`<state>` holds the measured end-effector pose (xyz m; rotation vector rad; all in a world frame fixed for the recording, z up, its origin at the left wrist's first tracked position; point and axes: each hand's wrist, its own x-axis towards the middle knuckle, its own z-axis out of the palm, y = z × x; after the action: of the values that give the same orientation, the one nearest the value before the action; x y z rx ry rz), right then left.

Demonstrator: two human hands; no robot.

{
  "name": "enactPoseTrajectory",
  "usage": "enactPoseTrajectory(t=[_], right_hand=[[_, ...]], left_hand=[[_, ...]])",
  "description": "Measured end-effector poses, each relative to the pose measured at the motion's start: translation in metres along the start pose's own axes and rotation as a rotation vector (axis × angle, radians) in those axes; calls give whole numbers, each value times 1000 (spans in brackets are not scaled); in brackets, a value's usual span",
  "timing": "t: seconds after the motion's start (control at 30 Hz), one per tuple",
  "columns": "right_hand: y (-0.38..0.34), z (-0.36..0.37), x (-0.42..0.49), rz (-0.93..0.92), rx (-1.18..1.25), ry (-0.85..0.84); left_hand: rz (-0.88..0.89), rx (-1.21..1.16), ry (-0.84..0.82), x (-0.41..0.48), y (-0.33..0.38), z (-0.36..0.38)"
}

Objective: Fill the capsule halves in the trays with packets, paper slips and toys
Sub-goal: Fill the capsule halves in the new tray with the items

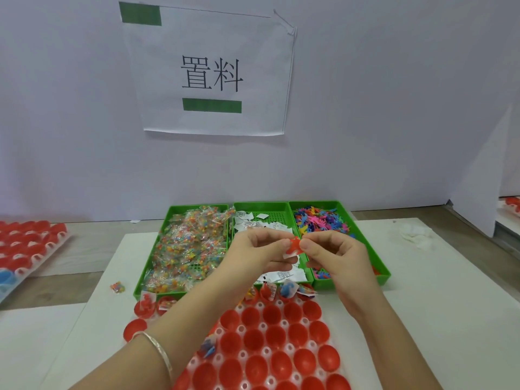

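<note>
Silver bangle (159,349) on left wrist

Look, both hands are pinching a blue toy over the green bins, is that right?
Not quite: the toy is red, not blue. The head view shows the left hand and the right hand pinching it between them over the green bins.

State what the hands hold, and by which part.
A red toy against a white slip: the left hand pinches its left side, the right hand its right, with fingertips.
</note>
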<state>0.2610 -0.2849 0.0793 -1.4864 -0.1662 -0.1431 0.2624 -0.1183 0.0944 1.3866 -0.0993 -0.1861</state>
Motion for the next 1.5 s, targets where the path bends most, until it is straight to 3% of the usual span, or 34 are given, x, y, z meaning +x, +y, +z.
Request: enactPoseTrajectory(t=[0.17,0.33,0.43,0.53,0.67,0.8,0.93,1.07,1.13,1.2,1.27,1.33,1.5], right_hand=[[2,4,-1,76,84,-24],[7,16,-4,-29,144,85],[5,16,-3,-77,183,142],[2,6,1,-81,261,197],[-1,5,2,-85,294,228],[2,7,0,-88,254,215],[1,6,0,-104,236,211],[-1,7,-2,-98,237,202],[-2,10,-4,-81,234,183],[-4,16,-6,-50,266,148],[-7,22,-10,-22,293,97],[-11,26,-14,-20,246,25],[-24,23,-19,-96,1,-53]], left_hand=[[-45,-70,-11,-5,-2,2],[13,30,-34,-7,4,-7],[140,315,125,2,9,-30],[146,844,397,21,7,-71],[-163,1278,326,40,-7,-112],[-136,1340,319,49,-20,-118],[-79,1298,343,49,-25,-118],[31,1073,461,37,-17,-113],[73,771,477,25,-7,-102],[56,316,354,6,2,-82],[0,38,223,-11,6,-59],[-24,7,145,-23,8,-38],[50,188,74,-32,16,-14]])
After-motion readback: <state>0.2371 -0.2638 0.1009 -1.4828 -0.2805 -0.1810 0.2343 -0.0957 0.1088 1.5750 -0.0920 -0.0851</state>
